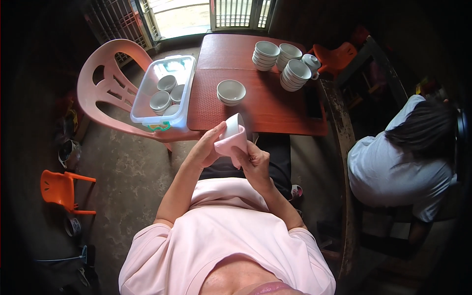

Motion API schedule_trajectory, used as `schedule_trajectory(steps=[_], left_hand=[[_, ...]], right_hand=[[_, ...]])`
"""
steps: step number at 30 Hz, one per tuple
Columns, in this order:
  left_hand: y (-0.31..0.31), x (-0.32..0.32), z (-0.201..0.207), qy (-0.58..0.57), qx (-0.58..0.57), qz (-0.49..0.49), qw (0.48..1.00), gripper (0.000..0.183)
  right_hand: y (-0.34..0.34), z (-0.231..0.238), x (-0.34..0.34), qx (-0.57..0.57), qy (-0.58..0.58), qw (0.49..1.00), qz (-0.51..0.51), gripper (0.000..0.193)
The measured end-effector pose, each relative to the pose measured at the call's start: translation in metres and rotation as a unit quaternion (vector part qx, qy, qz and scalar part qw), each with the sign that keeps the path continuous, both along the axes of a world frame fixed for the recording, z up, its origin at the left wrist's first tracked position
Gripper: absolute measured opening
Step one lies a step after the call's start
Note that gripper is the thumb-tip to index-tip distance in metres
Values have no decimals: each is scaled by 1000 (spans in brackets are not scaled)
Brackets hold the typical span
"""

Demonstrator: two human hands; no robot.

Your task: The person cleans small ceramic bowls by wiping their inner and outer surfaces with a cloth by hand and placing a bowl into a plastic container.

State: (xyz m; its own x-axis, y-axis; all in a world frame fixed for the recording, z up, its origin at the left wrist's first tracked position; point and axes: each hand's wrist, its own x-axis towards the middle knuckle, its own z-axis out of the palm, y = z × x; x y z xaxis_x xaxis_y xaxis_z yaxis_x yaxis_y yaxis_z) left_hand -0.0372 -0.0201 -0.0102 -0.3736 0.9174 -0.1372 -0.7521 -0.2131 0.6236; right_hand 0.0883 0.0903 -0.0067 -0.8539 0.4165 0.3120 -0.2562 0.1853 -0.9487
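A white bowl, tilted on its side, is held over my lap at the table's near edge. My left hand grips its left side with the fingers closed round it. A pink cloth wraps the bowl's lower right part. My right hand is closed on this cloth, pressing it against the bowl; some of its fingers are hidden behind the cloth. Just beyond my hands, a short stack of white bowls stands upright on the red-brown table.
Several stacks of white bowls and a lidded white pot stand at the table's far right. A clear plastic bin with more bowls rests on a pink chair at left. An orange chair stands lower left; another person sits right.
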Motion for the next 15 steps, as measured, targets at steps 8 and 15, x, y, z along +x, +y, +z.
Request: schedule_trajectory(steps=[8,15], left_hand=[[6,3,5,478,34,64,875,87],[2,3,3,15,7,31,999,64]], right_hand=[[13,-5,-2,-315,47,947,33,24],[9,-8,6,-192,51,980,15,24]])
